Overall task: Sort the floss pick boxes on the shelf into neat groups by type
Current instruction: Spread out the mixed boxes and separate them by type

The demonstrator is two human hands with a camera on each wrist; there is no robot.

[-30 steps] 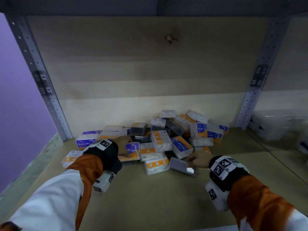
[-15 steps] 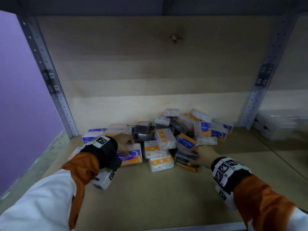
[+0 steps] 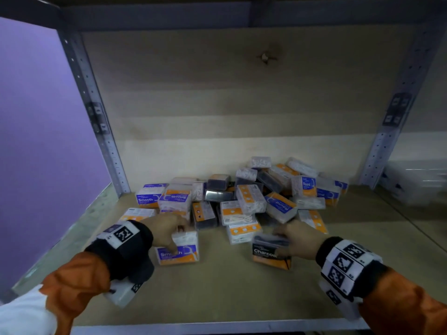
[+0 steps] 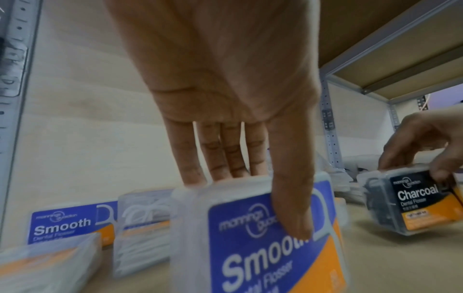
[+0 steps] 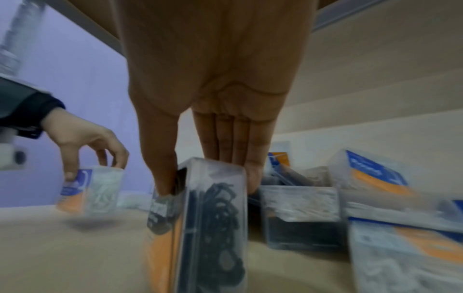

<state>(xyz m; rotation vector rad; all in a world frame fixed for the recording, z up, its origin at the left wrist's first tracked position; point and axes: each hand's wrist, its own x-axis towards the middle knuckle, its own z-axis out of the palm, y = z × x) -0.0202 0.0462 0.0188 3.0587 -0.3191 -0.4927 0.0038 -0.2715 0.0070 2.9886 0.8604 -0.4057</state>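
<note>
A jumbled pile of floss pick boxes (image 3: 244,197) lies at the back middle of the shelf (image 3: 217,286): purple Smooth, blue Round and dark Charcoal types. My left hand (image 3: 169,228) pinches a clear Smooth box (image 3: 177,249) (image 4: 263,237) upright, thumb on its label and fingers behind, in front of the pile's left side. My right hand (image 3: 300,238) pinches a Charcoal box (image 3: 271,252) (image 5: 208,218) the same way, in front of the pile's right side. Both boxes stand near or just above the shelf board.
More Smooth boxes (image 3: 147,198) sit at the pile's left by the grey upright post (image 3: 96,122). A purple wall (image 3: 36,141) lies to the left. Blurred pale containers (image 3: 416,182) fill the neighbouring bay on the right. Bare board lies along the front edge.
Both hands have drawn back from the pile toward the front edge. The left one has lifted out a Smooth box, the right one has stood a Charcoal box upright.
</note>
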